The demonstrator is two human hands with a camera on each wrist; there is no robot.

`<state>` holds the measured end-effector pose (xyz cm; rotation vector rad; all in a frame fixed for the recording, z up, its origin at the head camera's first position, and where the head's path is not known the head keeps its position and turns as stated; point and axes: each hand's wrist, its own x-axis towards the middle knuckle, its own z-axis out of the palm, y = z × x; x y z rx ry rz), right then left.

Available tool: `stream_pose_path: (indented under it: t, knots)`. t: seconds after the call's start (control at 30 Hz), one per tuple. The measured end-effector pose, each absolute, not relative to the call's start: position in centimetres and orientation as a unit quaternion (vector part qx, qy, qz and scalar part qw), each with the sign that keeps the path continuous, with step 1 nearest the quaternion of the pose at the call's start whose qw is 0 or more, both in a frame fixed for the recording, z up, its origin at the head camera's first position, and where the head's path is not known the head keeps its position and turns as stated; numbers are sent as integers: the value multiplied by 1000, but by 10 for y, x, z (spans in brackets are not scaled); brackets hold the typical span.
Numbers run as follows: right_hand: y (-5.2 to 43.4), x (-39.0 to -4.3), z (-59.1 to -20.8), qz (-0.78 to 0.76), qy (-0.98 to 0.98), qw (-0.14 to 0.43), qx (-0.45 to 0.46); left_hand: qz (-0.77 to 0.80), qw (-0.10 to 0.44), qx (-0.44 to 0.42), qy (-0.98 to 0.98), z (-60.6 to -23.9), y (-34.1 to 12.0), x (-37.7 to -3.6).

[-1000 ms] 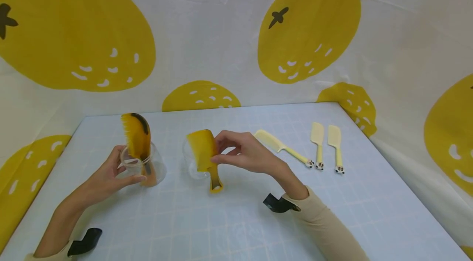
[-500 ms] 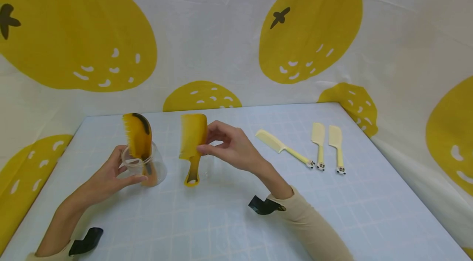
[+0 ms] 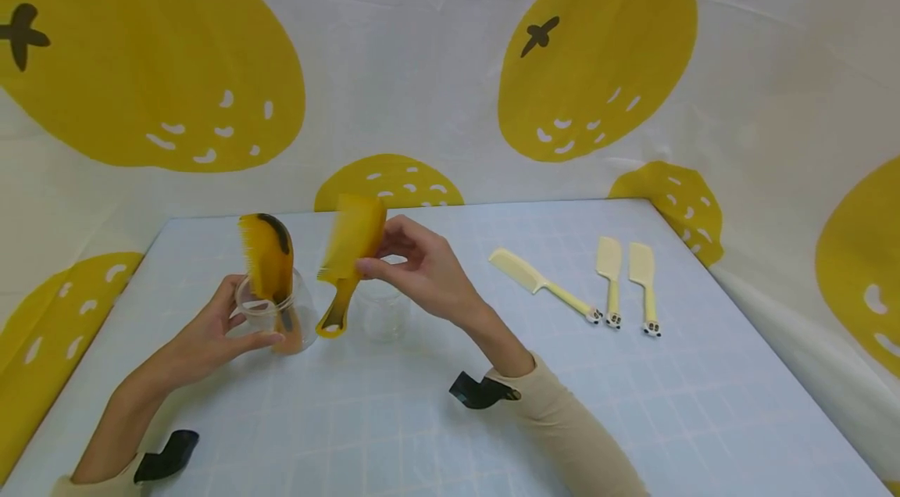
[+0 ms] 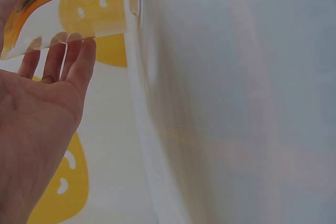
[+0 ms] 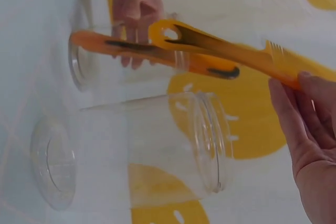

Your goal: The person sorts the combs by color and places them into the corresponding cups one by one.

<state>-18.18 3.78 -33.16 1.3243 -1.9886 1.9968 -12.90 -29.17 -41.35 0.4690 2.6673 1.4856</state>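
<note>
My left hand (image 3: 204, 337) grips a clear plastic jar (image 3: 305, 325) on the left of the table, fingers on one side and thumb on the other. Inside it an amber comb (image 3: 270, 259) with a dark streak stands handle down, its toothed head above the rim. Between thumb and fingers of my right hand (image 3: 430, 270) is a second amber comb (image 3: 360, 235), pinched by its back near the head. This comb is raised and tilted, handle end (image 5: 167, 34) down and to the left. Below my right hand stands another clear jar (image 5: 157, 150), with nothing visible inside.
Three cream combs with panda-face handle ends lie to the right: one slanted comb (image 3: 544, 284) and two upright-lying ones, a nearer comb (image 3: 609, 278) and an outer comb (image 3: 643, 282). A fruit-print curtain (image 3: 394, 75) hangs behind the pale blue table (image 3: 394, 434).
My right hand has lifted its amber comb up and leftward, from in front of the second jar toward the held jar, and the comb has tilted. My left hand keeps its hold on the jar.
</note>
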Motion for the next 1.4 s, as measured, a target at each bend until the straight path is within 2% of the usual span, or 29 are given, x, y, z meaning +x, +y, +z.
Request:
stream_pose_path:
  t: [0.73,0.93,1.23,1.4]
  knots:
    - [-7,-180,-316,708,-579,72,398,487,46,139,861,-409,-293,-130]
    - [-20,-176,-315,705,-586,70,394,497,50,137,855,-410,-293,-130]
    - [-36,-174,-320,666,-620,73,408,488,26,157,858,-412,-292,-130]
    - [-43,-174,-326,626,-656,68,416,490,35,151,858,-412,-292,-129]
